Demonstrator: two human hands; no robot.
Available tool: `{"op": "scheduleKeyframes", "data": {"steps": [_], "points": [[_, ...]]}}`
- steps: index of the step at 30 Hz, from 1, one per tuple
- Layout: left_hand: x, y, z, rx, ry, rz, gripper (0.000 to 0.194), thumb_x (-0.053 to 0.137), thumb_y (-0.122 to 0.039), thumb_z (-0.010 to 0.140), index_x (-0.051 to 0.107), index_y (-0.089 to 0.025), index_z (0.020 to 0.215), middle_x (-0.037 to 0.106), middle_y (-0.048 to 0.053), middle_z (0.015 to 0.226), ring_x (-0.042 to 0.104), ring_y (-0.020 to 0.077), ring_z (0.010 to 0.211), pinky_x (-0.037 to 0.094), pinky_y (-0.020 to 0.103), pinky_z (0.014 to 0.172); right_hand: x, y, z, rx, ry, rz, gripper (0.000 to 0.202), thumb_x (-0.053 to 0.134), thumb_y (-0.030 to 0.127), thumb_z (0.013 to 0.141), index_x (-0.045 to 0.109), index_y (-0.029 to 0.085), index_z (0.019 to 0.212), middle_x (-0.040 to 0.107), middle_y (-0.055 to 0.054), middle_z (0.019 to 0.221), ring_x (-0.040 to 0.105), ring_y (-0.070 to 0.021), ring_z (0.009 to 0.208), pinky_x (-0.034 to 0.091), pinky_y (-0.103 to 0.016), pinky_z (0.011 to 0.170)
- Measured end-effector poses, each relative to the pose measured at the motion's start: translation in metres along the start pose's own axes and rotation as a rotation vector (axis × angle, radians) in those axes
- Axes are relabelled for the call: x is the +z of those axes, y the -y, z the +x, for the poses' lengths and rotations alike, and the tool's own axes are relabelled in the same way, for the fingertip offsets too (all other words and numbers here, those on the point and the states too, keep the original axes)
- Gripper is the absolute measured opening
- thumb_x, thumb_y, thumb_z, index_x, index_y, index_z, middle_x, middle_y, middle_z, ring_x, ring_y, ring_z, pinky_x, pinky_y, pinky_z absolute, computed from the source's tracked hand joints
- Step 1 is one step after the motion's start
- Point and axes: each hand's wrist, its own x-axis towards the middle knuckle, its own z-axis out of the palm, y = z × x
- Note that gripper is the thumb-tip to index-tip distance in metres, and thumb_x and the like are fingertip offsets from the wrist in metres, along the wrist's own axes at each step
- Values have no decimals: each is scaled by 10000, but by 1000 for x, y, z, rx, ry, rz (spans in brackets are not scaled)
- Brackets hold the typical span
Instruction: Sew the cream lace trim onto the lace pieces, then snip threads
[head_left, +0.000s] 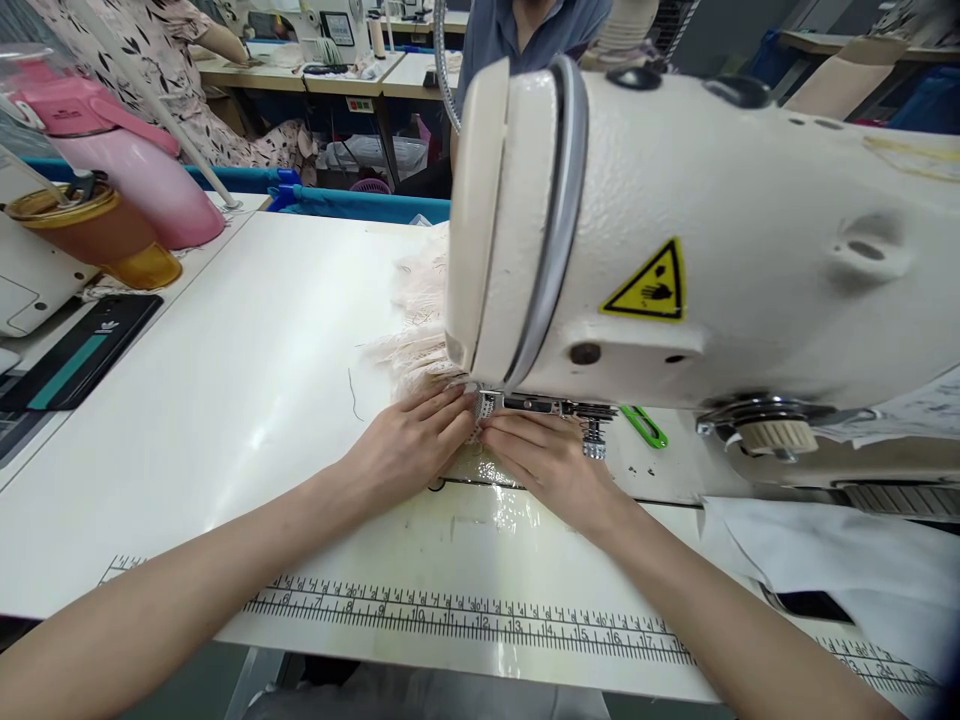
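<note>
A large cream sewing machine (675, 220) fills the right half of the view, with a yellow warning label on its side. Pale frilly fabric (420, 320) lies at the left of the machine head and runs in under it. My left hand (416, 435) rests on the near edge of this fabric, its fingers together and pressing down. Just right of it, my right hand (544, 455) lies by the metal presser parts (491, 402), fingertips close together on the work. The machine head hides the needle, and the fabric under the fingertips is hardly visible.
Green snips (643, 427) lie right of my right hand. A printed ruler (450, 615) runs along the table's front edge. White cloth (840, 560) sits at the right. A pink bottle (135, 160), brown cup (97, 230) and dark phone-like case (82, 355) stand left. Two people sit beyond.
</note>
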Motion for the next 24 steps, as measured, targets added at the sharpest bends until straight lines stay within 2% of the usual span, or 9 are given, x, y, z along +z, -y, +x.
{"op": "scheduleKeyframes", "data": {"steps": [12,15,19,24], "points": [[3,0,-3,-5,40,28,312,443,-170,970,580,-66,1230,615,147,1278,583,271,1200,506,418,1000,10,-9,-9,57,-97,5,214,557,151,893,670,244,1049,717,-35,1059,675,-146,868,540,-296,784],[4,0,-4,-6,41,12,322,444,-162,968,575,-75,1249,601,147,1296,569,272,1218,490,433,1018,11,-8,-10,101,-146,-49,239,562,153,869,675,246,1057,737,-20,1001,677,-145,808,508,-290,751],[4,1,-4,-11,45,-15,333,439,-155,966,571,-79,1262,586,154,1313,552,279,1239,455,469,1054,7,-6,-12,219,-254,-209,257,538,124,819,700,263,963,754,19,880,652,-149,673,440,-317,705],[2,2,-4,57,-42,-4,334,472,-102,942,565,-70,1260,595,139,1306,531,260,1262,457,426,1073,-6,-2,-10,162,-165,-227,307,487,74,844,698,263,963,747,20,985,659,-142,745,428,-299,717]]}}
